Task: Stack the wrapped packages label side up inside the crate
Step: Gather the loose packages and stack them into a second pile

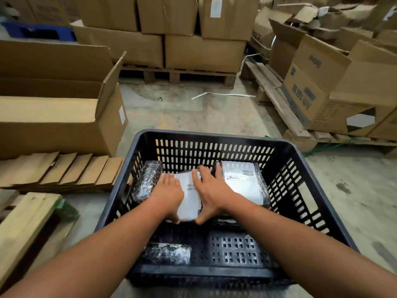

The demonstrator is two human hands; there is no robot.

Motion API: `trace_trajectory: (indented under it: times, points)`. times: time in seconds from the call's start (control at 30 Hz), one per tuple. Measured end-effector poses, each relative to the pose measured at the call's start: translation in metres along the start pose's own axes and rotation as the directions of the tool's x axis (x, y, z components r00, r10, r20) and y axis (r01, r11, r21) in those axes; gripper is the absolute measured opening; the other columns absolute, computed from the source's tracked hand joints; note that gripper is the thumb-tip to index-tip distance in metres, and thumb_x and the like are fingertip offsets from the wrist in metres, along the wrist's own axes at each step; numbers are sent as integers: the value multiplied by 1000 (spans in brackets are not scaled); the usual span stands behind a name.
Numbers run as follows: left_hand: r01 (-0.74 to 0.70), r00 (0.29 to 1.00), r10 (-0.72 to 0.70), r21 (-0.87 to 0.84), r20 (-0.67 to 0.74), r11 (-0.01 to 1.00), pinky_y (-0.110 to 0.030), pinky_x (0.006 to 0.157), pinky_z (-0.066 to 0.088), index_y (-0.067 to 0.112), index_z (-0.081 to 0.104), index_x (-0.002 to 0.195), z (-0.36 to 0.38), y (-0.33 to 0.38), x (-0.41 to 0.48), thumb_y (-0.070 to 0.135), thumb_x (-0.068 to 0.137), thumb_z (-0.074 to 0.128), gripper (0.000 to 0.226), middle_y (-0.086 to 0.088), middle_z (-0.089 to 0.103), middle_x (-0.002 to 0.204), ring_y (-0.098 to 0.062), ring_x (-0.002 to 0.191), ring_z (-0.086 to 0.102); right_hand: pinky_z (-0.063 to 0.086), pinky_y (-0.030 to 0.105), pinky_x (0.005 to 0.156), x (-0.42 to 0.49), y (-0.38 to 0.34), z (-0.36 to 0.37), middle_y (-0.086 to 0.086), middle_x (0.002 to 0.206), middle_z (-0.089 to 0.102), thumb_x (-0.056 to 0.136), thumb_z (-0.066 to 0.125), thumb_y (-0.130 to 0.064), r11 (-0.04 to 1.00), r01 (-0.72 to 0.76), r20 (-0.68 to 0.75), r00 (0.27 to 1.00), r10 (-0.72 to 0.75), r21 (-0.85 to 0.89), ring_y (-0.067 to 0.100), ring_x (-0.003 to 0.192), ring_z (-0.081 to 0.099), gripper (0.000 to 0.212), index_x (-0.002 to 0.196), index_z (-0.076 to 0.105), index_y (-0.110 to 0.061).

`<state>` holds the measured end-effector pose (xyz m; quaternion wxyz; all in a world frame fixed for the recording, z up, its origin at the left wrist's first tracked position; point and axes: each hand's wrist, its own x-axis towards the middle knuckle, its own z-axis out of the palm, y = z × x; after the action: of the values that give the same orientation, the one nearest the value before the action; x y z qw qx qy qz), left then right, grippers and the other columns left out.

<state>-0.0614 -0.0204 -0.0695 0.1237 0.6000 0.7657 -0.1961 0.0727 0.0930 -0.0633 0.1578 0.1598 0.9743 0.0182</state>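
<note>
A black slotted plastic crate (206,137) stands on the floor in front of me. Both hands reach into it and clasp a wrapped package (190,196) with its white label up, in the crate's middle. My left hand (168,195) grips its left side, my right hand (211,193) its right side. Another wrapped package (243,182) lies label up at the far right. A dark wrapped package (148,180) leans against the far left wall. One more wrapped package (168,253) lies near the front left, no label showing.
An open cardboard box (64,117) and flattened cartons (64,171) lie to the left. Stacked boxes on a wooden pallet (178,76) stand ahead, more boxes (335,87) on pallets to the right. A wooden plank (23,224) lies near left. Bare concrete floor (193,115) stretches beyond the crate.
</note>
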Motion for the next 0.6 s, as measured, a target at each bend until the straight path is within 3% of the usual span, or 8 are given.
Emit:
trace_trajectory:
  times: [0.1,0.23,0.3,0.37,0.4,0.47,0.6]
  points:
    - [-12,1000,13,-87,10,996,-49,124,4,-11,1,155,16,6,8,41,89,72,110,-34,4,163,-43,153,6,-3,70,122,9,-3,6,34,168,11,61,69,-90,980,47,60,998,-36,-195,46,158,7,157,162,1,8]
    - [25,990,20,-309,142,951,-46,125,13,-7,-22,151,30,15,13,38,85,80,130,-31,-26,159,-43,152,-10,-9,71,121,18,-5,11,30,170,12,63,58,-97,951,28,137,990,15,-307,44,159,10,153,163,6,6]
    - [56,986,10,-386,167,921,-45,125,12,-6,-25,150,34,15,17,38,86,79,129,-29,-30,158,-42,152,-14,-15,73,118,23,-6,12,28,170,16,66,52,-99,923,6,183,981,70,-385,44,158,14,147,164,13,3]
    - [68,988,-4,-404,157,912,-45,125,14,-5,-22,152,37,12,20,37,89,75,123,-28,-28,159,-41,152,-12,-21,77,110,28,-10,15,25,158,45,69,48,-99,899,30,257,962,92,-436,42,151,34,128,157,43,-6]
    - [70,990,-12,-405,143,912,-45,124,17,-5,-19,153,39,11,22,36,91,74,120,-28,-27,160,-40,153,-10,-24,80,104,30,-13,18,19,141,62,71,47,-98,893,60,299,950,85,-447,39,143,46,113,143,61,-12]
    - [69,993,-26,-393,114,917,-44,123,22,-7,-15,154,41,11,25,35,91,73,116,-30,-24,160,-40,153,-7,-25,86,96,33,-17,23,11,122,72,73,45,-97,867,103,361,928,93,-487,36,136,53,98,126,72,-18]
    - [71,994,-36,-367,103,928,-45,121,28,-10,-8,154,46,13,31,37,89,76,116,-32,-21,160,-40,154,-3,-20,91,95,37,-21,28,15,150,58,81,39,-94,805,94,369,915,162,-586,41,152,34,97,141,62,-22]
